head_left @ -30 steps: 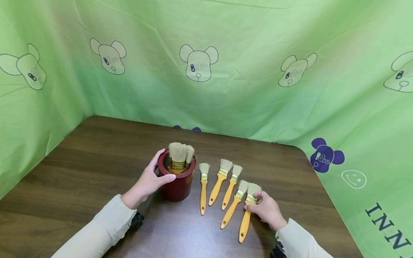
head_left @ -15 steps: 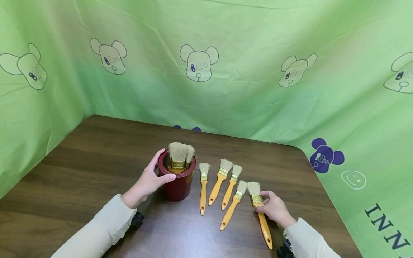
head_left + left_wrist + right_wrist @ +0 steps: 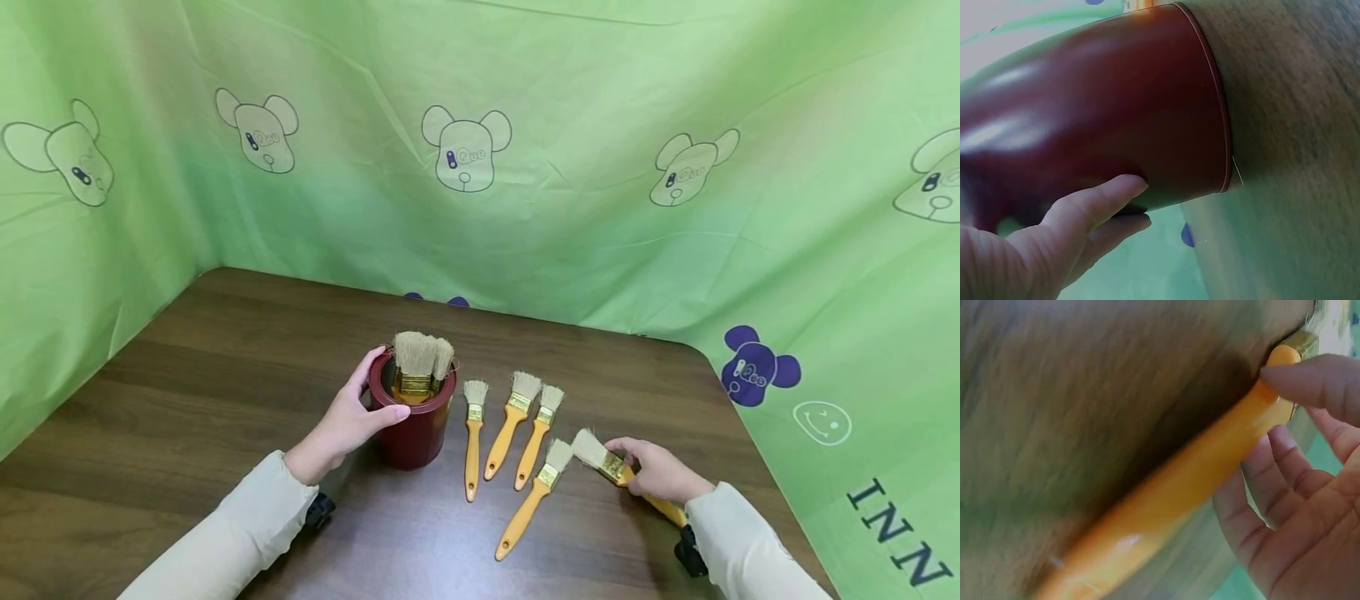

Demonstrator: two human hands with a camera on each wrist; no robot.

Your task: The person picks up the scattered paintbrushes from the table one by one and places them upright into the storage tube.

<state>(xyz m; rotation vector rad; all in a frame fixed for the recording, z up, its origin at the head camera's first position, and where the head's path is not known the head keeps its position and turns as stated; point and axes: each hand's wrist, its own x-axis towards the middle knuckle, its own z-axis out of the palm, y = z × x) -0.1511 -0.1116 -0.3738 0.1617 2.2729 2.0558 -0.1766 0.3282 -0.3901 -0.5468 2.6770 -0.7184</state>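
Note:
My left hand (image 3: 347, 423) grips a dark red round pot (image 3: 411, 437), thumb on the near rim and fingers round its left side. Several paintbrushes stand in the pot, pale bristles (image 3: 415, 352) upward; their lower handles are hidden inside. In the left wrist view, fingers lie along the pot's glossy wall (image 3: 1104, 106). To the right, my right hand (image 3: 663, 472) pinches a paintbrush (image 3: 613, 467) near its metal band. Its bristles point up and left, while its orange handle (image 3: 1166, 487) runs beneath the hand, partly hidden in the head view.
Several more paintbrushes lie between the hands, among them a narrow brush (image 3: 472, 450), a wide brush (image 3: 510, 429) and a nearer, slanted brush (image 3: 528, 508). They rest on a dark wooden table (image 3: 247, 367). A green printed cloth (image 3: 570, 225) hangs behind and at both sides.
My right hand has moved right with its paintbrush, turning the handle to the lower right. The neighbouring slanted brush has shifted slightly down and left. The left hand and pot stay put.

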